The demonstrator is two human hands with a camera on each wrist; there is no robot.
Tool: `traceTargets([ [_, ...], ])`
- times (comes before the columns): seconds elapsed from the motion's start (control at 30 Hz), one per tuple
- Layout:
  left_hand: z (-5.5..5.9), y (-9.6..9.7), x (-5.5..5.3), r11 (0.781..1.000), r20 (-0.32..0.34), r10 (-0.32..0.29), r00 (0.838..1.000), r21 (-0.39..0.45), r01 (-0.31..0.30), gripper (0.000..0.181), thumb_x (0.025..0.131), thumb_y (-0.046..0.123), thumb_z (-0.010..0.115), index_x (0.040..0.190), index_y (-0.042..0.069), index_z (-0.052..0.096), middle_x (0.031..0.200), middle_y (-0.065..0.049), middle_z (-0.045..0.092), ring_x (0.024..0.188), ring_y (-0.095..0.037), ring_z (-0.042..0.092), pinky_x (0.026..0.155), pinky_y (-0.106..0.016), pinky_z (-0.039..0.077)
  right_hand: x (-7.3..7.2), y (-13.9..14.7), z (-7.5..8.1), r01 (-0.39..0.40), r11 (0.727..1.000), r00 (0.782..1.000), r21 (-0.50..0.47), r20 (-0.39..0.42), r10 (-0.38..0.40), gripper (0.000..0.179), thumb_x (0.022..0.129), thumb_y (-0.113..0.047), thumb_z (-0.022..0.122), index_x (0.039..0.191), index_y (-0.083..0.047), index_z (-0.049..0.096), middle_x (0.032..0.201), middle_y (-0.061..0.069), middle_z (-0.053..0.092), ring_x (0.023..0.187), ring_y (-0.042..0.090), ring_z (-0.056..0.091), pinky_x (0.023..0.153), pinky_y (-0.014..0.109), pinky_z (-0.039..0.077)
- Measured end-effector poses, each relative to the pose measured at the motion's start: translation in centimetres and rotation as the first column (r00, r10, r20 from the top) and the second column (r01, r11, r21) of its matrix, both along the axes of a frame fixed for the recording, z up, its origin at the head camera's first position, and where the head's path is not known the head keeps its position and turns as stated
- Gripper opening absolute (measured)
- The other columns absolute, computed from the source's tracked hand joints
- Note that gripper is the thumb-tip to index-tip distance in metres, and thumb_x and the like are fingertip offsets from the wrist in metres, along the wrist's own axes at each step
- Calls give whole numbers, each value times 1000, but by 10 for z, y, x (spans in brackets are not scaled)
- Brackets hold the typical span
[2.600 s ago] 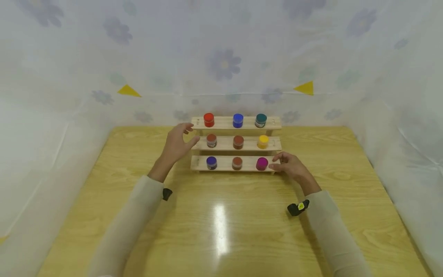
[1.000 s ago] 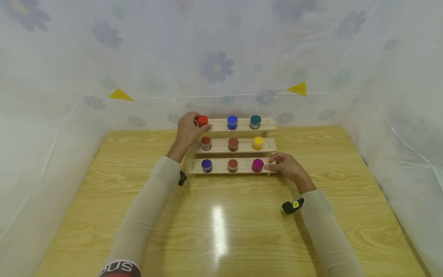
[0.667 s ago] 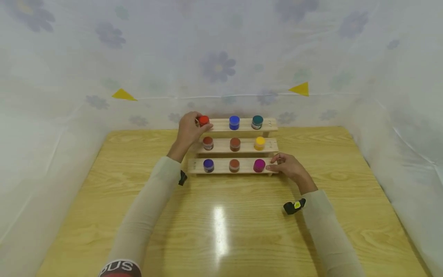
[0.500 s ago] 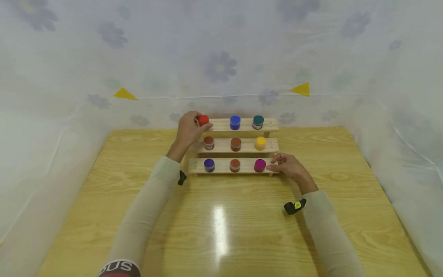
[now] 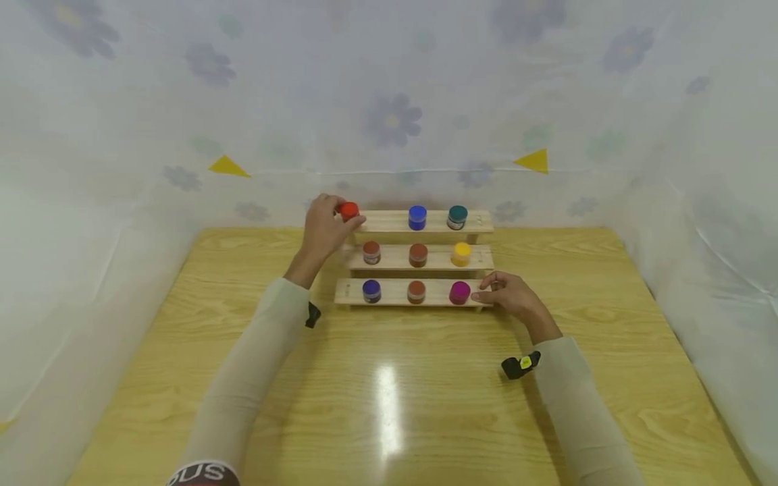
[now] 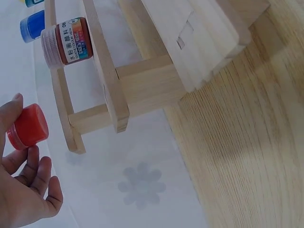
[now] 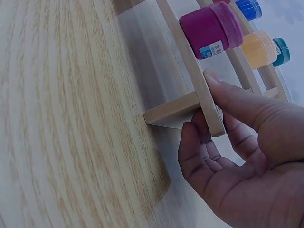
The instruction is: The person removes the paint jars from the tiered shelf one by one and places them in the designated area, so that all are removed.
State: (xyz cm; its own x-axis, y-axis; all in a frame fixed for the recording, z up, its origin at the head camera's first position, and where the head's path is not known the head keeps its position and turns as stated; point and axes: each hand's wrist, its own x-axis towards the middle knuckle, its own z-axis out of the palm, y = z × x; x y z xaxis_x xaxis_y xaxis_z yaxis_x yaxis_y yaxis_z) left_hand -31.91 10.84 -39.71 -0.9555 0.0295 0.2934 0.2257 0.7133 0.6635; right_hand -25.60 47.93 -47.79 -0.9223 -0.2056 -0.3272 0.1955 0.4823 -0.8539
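Note:
My left hand (image 5: 320, 231) pinches a red-lidded paint jar (image 5: 349, 210) between thumb and fingers at the left end of the top shelf. In the left wrist view the red jar (image 6: 31, 126) is tilted and clear of the shelf end. A three-tier wooden rack (image 5: 389, 221) bears the other jars. On its lowest tier my right hand (image 5: 513, 295) grips the right end, beside a magenta jar (image 5: 460, 292). The right wrist view has the thumb on the shelf board (image 7: 214, 111), with curled fingers beneath it.
Blue (image 5: 417, 217) and teal (image 5: 457, 217) jars share the top tier. The middle tier carries two brown jars and a yellow one (image 5: 461, 254); a purple (image 5: 371, 291) and a brown jar (image 5: 416, 291) stand below. A flowered white sheet (image 5: 304, 121) rises behind the wooden table (image 5: 389, 391).
My left hand was apart from the jars at first, then took hold of the red jar and has since shifted it left, away from the blue one. My right hand keeps its place at the rack.

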Motion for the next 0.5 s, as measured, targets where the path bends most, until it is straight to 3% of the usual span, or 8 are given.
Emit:
traceTargets([
  [0.2,-5,-11,3,1000,-62,11,998,-10,-11,46,83,33,73,109,-2,61,103,-17,56,97,-33,51,84,-43,43,-2,0,-1,-9,1000,1000,8,-9,9,30,88,-19,68,105,1,53,75,2,37,74,21,36,66,35,35],
  [0.5,-8,-32,6,999,-82,35,996,-18,-36,46,82,30,74,111,-3,61,103,-20,56,96,-34,50,83,-45,42,-2,2,2,-11,999,1000,35,-28,12,37,85,-28,71,104,-1,55,77,2,39,76,21,38,67,33,36],
])
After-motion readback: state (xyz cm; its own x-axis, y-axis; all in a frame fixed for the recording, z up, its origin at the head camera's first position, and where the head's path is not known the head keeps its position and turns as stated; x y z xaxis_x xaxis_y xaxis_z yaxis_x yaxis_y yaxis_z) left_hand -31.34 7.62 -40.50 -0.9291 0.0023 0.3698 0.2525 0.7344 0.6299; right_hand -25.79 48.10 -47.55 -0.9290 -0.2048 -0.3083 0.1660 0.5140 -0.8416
